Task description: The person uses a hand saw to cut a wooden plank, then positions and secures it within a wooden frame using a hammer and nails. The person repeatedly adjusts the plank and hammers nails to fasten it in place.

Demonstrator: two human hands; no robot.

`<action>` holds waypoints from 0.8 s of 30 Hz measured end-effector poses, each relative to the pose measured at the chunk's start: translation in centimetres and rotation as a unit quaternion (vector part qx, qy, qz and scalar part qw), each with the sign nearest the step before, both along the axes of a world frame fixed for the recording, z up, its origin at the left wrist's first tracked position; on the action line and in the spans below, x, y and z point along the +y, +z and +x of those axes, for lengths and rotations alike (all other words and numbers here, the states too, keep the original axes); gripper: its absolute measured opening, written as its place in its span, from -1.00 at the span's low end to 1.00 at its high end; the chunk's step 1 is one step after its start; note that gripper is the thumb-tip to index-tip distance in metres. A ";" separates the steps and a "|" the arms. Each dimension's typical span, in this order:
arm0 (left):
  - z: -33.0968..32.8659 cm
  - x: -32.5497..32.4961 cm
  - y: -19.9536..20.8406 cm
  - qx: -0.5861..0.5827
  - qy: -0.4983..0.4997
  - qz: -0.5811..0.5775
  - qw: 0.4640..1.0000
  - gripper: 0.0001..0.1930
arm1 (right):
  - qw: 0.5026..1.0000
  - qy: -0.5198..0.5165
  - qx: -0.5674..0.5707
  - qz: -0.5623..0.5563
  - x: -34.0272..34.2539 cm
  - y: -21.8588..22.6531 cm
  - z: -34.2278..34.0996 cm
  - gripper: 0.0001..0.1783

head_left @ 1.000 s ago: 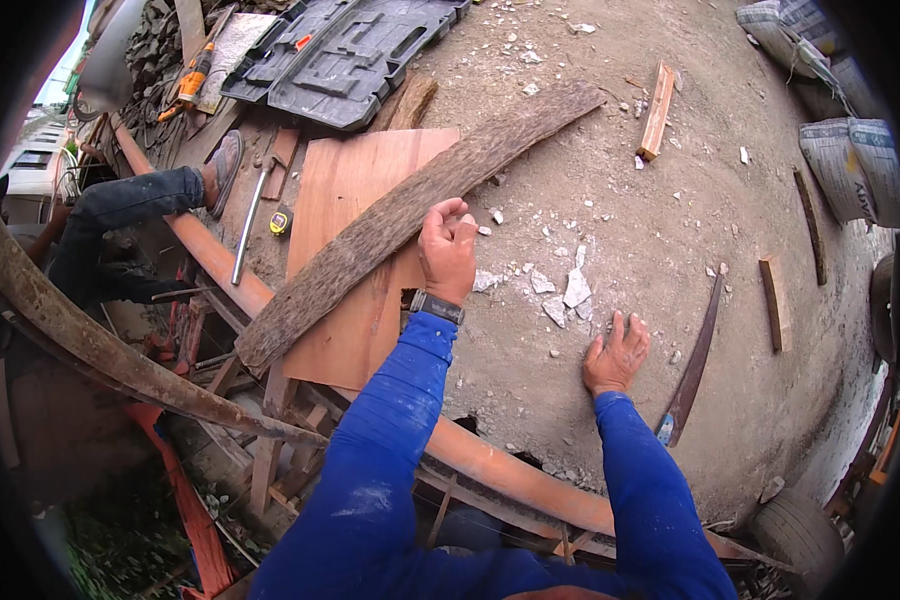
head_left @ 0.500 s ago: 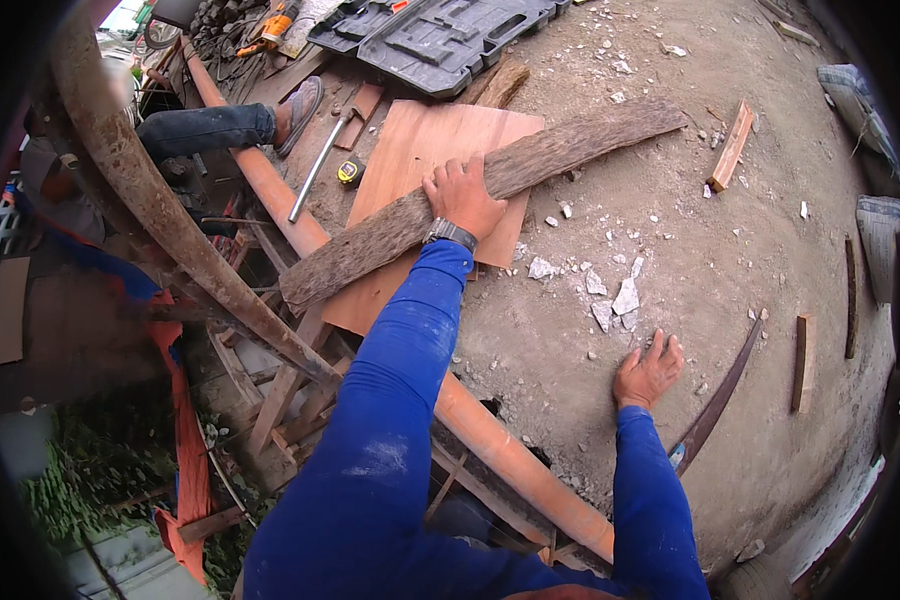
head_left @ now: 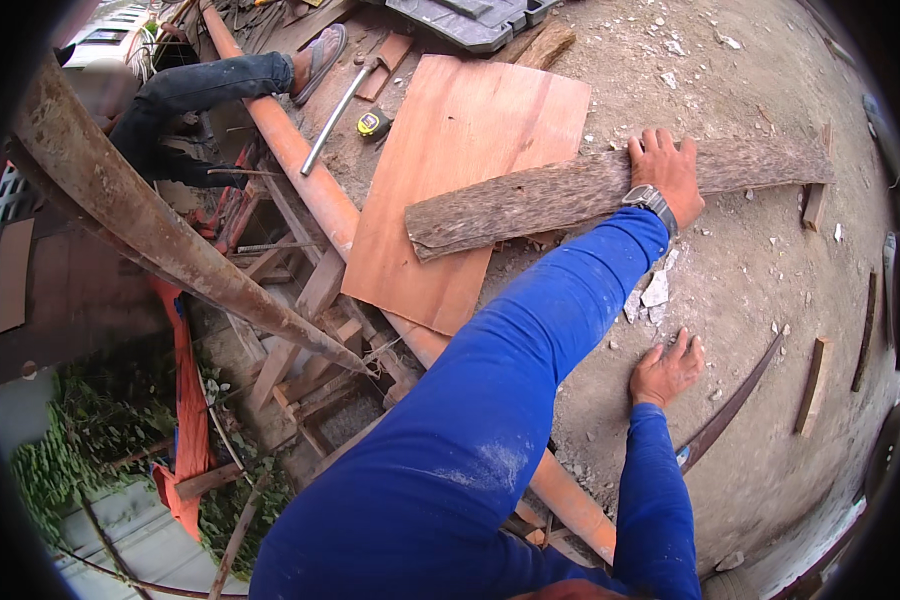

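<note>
My left hand [head_left: 667, 180], with a watch at the wrist, grips a rough weathered plank [head_left: 540, 205] from above, its fingers over the far edge. The plank's left end lies across a reddish plywood sheet [head_left: 470, 130], and its right end reaches over the dirt to a small wood block [head_left: 816, 207]. On the ground nearer me, my right hand [head_left: 667, 370] rests with fingers spread, holding nothing. To the right of that hand lies a dark saw-like blade [head_left: 740, 405]. Broken white chips [head_left: 656, 290] are scattered between my two hands.
A yellow tape measure [head_left: 373, 124] and a metal-handled hammer [head_left: 335, 120] lie left of the plywood. Another person's leg [head_left: 210, 88] crosses an orange pipe [head_left: 288, 150]. A rusty curved pole [head_left: 150, 220] stands left, above a drop with timbers. A black tool case [head_left: 475, 22] is at the far edge.
My left hand has carried the plank to the right, so less of it lies over the plywood. My right hand stays on the ground, and the view has shifted somewhat.
</note>
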State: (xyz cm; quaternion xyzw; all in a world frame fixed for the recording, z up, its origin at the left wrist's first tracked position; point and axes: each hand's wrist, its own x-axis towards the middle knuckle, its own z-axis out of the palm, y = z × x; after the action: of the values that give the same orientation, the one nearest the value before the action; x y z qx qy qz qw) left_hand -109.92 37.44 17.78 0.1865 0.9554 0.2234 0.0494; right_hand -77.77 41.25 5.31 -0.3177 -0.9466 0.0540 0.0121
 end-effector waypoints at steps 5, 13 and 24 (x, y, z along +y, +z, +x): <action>4.5 0.3 0.5 0.110 -0.065 0.145 0.981 -0.43 | 1.000 0.005 0.007 0.012 -0.3 0.0 -0.2 -0.25; 17.1 -14.7 1.2 -0.004 -0.133 0.302 0.944 -0.70 | 1.000 -0.003 0.014 0.004 -0.1 0.0 -0.1 -0.29; 24.7 -32.3 2.0 -0.493 0.382 0.406 0.668 -0.62 | 1.000 -0.003 0.020 -0.001 0.0 -0.3 -0.2 -0.33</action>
State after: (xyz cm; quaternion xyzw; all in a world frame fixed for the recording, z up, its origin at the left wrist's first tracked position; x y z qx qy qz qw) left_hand -85.21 5.12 19.81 -0.3306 0.5948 0.6477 0.3425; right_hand -77.92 41.21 5.06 -0.3197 -0.9450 0.0610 0.0304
